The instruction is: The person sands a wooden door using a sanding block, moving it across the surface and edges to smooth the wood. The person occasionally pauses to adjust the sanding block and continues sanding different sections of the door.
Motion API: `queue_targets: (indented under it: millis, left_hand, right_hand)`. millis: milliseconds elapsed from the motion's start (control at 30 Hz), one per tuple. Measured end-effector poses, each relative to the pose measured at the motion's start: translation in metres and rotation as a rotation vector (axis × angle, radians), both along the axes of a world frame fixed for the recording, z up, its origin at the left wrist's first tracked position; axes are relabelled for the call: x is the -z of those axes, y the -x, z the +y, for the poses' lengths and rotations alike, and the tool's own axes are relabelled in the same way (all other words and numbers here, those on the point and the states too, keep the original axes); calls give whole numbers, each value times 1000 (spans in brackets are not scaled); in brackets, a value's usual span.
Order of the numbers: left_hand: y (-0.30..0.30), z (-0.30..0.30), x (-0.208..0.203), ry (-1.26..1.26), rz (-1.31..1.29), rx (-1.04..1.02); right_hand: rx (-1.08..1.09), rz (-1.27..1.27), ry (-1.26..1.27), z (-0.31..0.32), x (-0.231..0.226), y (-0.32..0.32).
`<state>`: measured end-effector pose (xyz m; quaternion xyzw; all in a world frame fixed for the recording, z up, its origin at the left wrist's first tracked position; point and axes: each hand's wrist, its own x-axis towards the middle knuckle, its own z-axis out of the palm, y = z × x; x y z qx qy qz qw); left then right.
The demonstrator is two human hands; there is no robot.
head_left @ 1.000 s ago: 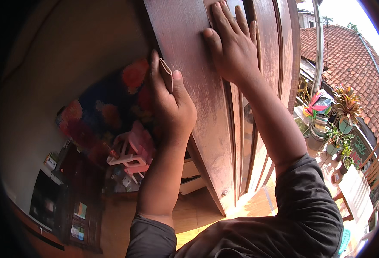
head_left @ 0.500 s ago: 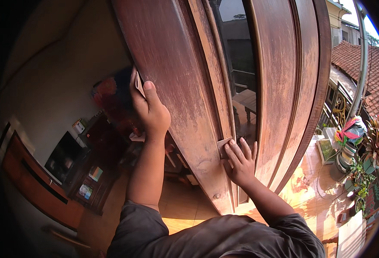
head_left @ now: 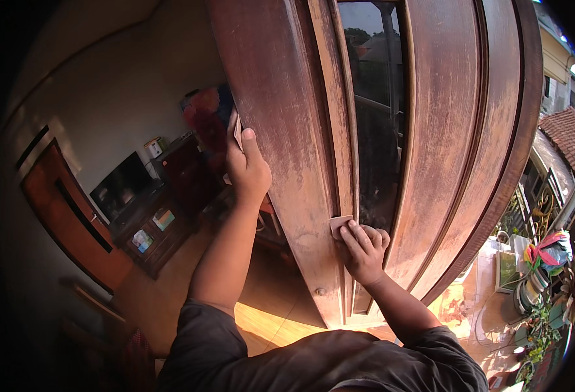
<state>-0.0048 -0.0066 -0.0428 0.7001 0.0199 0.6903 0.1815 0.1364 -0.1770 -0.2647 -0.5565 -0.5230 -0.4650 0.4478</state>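
A person stands close against a tall brown wooden door (head_left: 287, 130) whose worn, pale-streaked face fills the middle of the head view. The left hand (head_left: 248, 171) is raised and wrapped round the door's left edge, thumb on the near face and fingers hidden behind the wood, so this grip is clenched on the door edge. The right hand (head_left: 364, 251) sits lower, against the narrow upright strip beside the dark glass pane (head_left: 373, 117). Its fingertips press a small pinkish-tan piece of sandpaper (head_left: 339, 225) flat to the wood; the piece lies at the upper left of the hand, just past the fingertips and touching both them and the door. This grip is closed on the sandpaper, pinning it to the wood rather than wrapping round it.

To the left of the door the room shows a low dark cabinet (head_left: 153, 232) with a flat screen (head_left: 121, 186) standing on it, and a bright red and blue cloth (head_left: 206, 117) on the wall behind the left hand. A sunlit patch of wooden floor (head_left: 268, 326) lies below the door's foot. To the right, outside, potted plants (head_left: 574, 274) stand along a tiled terrace, with a red tiled roof (head_left: 571, 134) beyond.
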Motion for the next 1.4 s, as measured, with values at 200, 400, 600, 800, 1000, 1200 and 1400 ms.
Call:
queue_targets:
  millis: [200, 400, 600, 800, 1000, 1200, 1400]
  left_hand:
    - [16, -6, 44, 195, 152, -35]
    - [43, -17, 130, 364, 134, 4]
    - [60, -73, 192, 392, 83, 138]
    - [53, -85, 133, -214, 357, 40]
    - [25, -81, 34, -663, 608, -535]
    - [-4, -80, 6, -740, 667, -692]
    - [-14, -75, -12, -723, 609, -751]
  right_hand:
    - [-99, 40, -22, -2, 5, 1]
    - [-172, 70, -26, -6, 15, -3]
    - [-504, 478, 83, -25, 47, 26]
    - [-470, 604, 245, -53, 70, 46]
    - [-428, 661, 300, -75, 79, 39]
    - [-364, 641, 297, -100, 87, 19]
    - [-296, 813, 338, -127, 98, 10]
